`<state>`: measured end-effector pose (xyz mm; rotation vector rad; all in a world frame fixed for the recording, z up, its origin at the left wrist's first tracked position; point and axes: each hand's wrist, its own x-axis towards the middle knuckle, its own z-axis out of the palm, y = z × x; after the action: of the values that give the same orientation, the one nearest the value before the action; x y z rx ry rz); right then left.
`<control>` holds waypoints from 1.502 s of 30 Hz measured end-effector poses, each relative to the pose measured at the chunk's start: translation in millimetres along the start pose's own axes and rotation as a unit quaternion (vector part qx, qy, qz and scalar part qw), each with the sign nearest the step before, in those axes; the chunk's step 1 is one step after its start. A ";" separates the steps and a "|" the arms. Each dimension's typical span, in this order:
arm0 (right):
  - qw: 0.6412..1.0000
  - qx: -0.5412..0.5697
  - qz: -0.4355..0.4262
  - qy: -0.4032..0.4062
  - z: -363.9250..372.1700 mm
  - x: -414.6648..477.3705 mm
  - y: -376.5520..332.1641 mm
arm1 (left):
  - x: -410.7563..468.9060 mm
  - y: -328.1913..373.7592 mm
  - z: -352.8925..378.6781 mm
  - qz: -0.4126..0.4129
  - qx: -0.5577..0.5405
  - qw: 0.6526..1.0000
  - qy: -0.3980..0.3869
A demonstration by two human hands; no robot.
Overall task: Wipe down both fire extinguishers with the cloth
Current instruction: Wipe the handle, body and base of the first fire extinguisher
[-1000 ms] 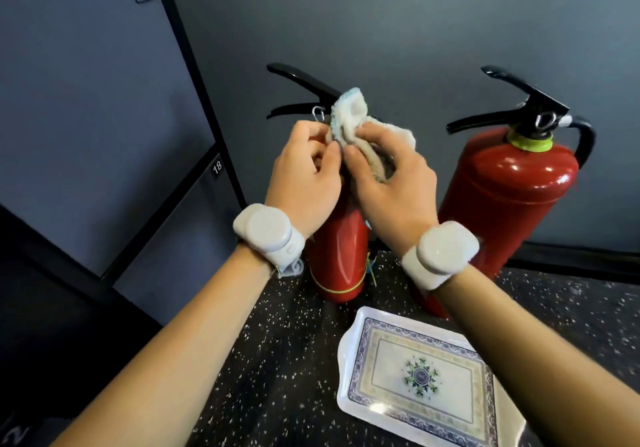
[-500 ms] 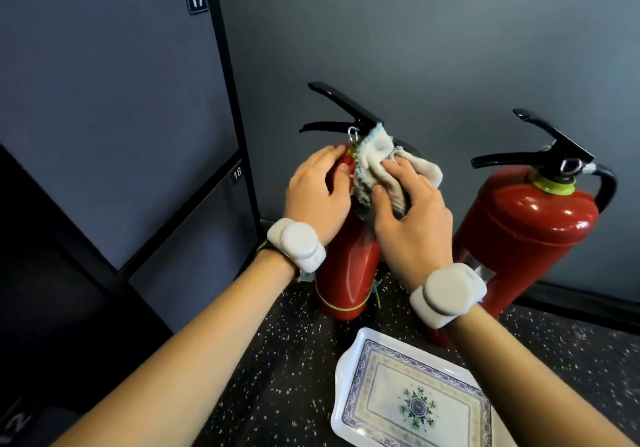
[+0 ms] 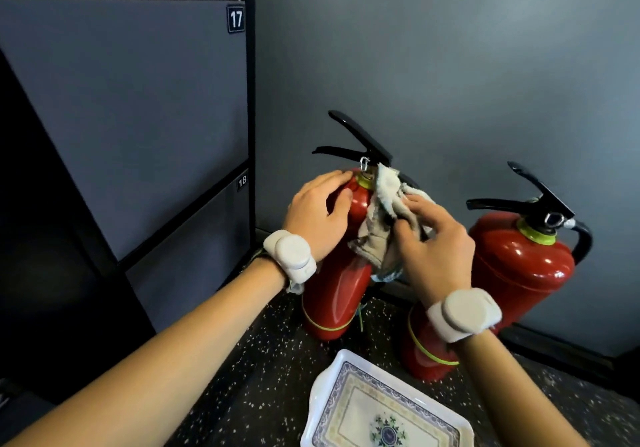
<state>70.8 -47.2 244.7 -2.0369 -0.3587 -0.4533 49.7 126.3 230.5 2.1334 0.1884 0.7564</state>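
Two red fire extinguishers with black levers stand on the speckled floor by the grey wall. The left extinguisher [image 3: 337, 290] leans slightly; my left hand [image 3: 317, 216] grips its shoulder just below the neck. My right hand [image 3: 433, 242] presses a crumpled whitish cloth [image 3: 384, 218] against the upper right side of that extinguisher, below the valve. The right extinguisher [image 3: 519, 266] stands untouched behind my right wrist, its lower part partly hidden by my forearm.
A white patterned tray [image 3: 349, 408] lies on the dark speckled floor [image 3: 263, 377] in front of the extinguishers. Grey lockers numbered 17 and 18 [image 3: 138, 117] stand at the left with a black frame. The grey wall [image 3: 433, 65] is close behind.
The cloth has slid from the valve down onto the left extinguisher's upper body with my right hand. My left hand stays on the shoulder. The view has tilted upward.
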 end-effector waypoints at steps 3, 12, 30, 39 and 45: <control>1.000 -0.017 -0.008 -0.015 11.6 -5.3 -8.6 | -1.9 1.9 -0.4 -0.010 0.004 1.000 0.017; 0.985 0.015 -0.069 -0.155 29.1 -11.0 -36.6 | -3.8 -4.9 -22.6 -0.058 -0.081 0.995 -0.014; 0.985 0.135 0.070 -0.086 7.2 19.1 -10.6 | -21.5 0.2 5.6 -0.012 -0.016 0.997 0.071; 0.990 0.003 0.081 -0.117 14.5 16.1 -0.4 | 42.7 6.2 -21.5 -0.116 0.003 0.989 -0.094; 0.987 0.039 0.092 -0.123 12.3 21.1 2.6 | -3.9 7.0 0.4 0.039 0.000 0.999 0.021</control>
<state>92.7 -36.2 246.8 -2.0317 -0.3279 -0.0724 45.8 120.1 233.9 2.1368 0.1264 0.8465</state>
